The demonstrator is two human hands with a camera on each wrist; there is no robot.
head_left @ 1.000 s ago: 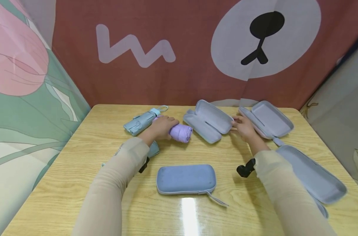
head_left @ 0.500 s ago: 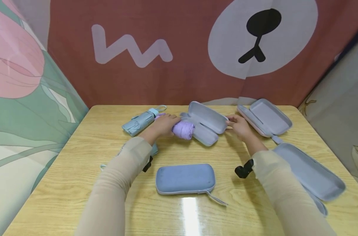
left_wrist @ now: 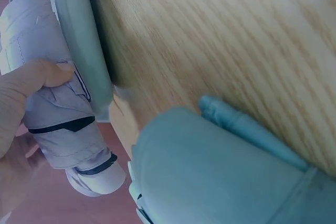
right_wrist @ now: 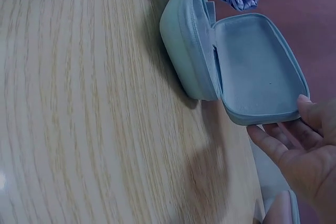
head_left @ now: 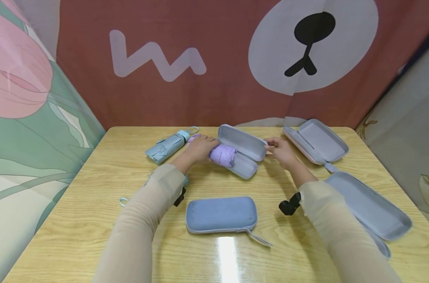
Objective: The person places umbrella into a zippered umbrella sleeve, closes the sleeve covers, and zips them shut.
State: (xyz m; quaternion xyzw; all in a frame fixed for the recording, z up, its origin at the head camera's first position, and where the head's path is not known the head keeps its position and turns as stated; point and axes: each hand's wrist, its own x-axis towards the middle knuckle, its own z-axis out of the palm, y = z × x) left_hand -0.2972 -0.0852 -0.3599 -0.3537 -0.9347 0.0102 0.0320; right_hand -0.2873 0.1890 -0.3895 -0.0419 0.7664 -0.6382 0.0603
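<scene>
My left hand point(head_left: 200, 149) grips a rolled purple folding umbrella point(head_left: 223, 156), thumb across its middle in the left wrist view. The umbrella lies along the lower half of an open grey-blue zip case point(head_left: 245, 167), its puffed end reaching over the inside. My right hand point(head_left: 282, 152) pinches the right end of that case's raised lid point(right_wrist: 257, 72), thumb at the rim and fingers underneath. Left of the left hand lies a light blue folding umbrella point(head_left: 166, 147) with a wrist loop. Another blue umbrella point(head_left: 186, 180) is mostly hidden under the left sleeve.
A closed blue case point(head_left: 221, 214) with a strap lies at the front middle of the wooden table point(head_left: 94, 220). Two more open cases stand at right, one at the back point(head_left: 322, 141) and one nearer point(head_left: 368, 208), partly behind the right sleeve.
The left hand has carried the purple umbrella right, onto the open case. The right hand has drawn that case leftward by its lid, towards the umbrella.
</scene>
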